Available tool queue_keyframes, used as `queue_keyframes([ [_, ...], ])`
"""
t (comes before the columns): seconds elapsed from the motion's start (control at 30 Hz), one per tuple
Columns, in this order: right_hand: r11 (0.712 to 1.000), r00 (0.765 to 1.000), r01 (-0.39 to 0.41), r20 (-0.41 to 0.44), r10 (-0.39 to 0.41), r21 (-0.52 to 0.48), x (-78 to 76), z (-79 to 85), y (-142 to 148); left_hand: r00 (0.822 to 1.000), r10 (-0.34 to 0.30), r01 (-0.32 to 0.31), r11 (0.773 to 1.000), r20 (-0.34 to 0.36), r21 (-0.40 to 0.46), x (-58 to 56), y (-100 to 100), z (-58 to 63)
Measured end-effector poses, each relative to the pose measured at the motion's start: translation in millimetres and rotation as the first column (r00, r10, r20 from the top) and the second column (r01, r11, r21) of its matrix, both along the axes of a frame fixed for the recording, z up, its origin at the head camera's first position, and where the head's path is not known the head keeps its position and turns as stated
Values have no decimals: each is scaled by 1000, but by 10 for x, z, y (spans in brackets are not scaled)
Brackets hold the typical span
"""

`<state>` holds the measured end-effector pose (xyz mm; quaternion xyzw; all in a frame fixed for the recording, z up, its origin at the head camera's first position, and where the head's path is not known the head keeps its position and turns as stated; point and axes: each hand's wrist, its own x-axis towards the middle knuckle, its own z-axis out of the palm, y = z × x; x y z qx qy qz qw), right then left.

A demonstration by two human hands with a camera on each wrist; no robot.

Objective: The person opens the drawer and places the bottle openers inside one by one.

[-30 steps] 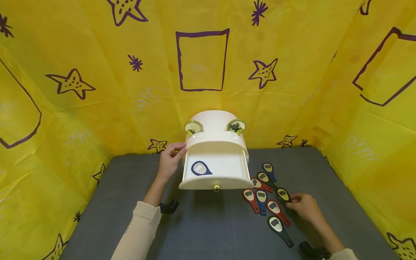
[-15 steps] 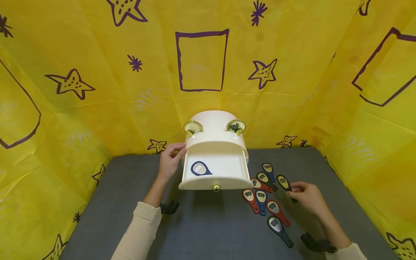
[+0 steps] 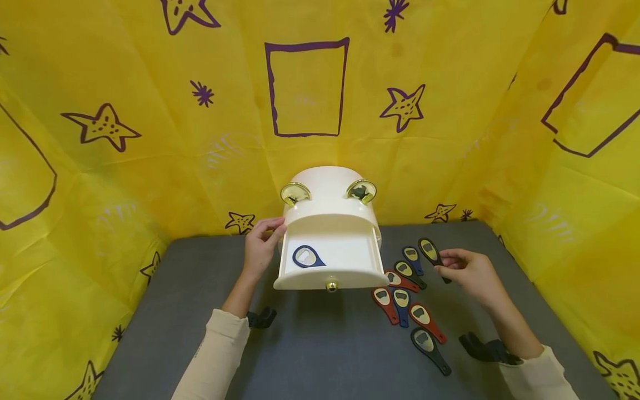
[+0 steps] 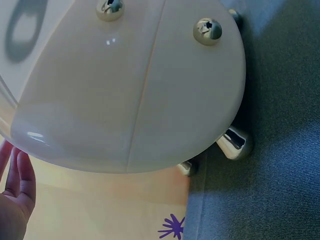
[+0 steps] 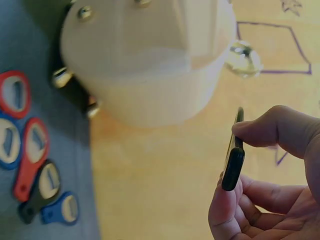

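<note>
A white cabinet point(image 3: 327, 191) with gold knobs and feet has its upper drawer point(image 3: 350, 253) pulled out. One blue bottle opener point(image 3: 307, 256) lies at the left inside this drawer. My left hand point(image 3: 258, 249) touches the cabinet's left side with its fingertips; straight fingers point(image 4: 20, 172) show at the edge in the left wrist view. Over the table's right side, my right hand point(image 3: 472, 273) pinches a black bottle opener point(image 5: 233, 165) between thumb and fingers, its metal end pointing away from the palm. Below and left of it lies a group of red, blue and black bottle openers point(image 3: 401, 304).
Dark grey cloth covers the table point(image 3: 320, 355). Yellow fabric walls point(image 3: 225, 183) with purple drawings stand behind and on both sides. The drawer front point(image 3: 305, 280) juts out over the table, with a gold knob point(image 3: 331, 286) at its middle.
My right hand has lifted the black bottle opener away from the group, toward the back of the table. The left hand has stayed at the cabinet's side. The head view has shifted slightly.
</note>
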<state>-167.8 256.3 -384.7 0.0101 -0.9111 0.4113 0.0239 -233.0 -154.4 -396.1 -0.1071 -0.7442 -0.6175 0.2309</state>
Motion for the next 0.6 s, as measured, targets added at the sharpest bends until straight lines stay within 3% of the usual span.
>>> queue_keyframes([
  [0.2,999,999,-33,-28,33,-1,-107,218,-103,999,11,-11,1000,-31,-2,-16,24,3],
  [0.6,992,990,-123,-68,122,-13,-299,535,-511,1000,-16,17,999,-13,34,-33,43,-39],
])
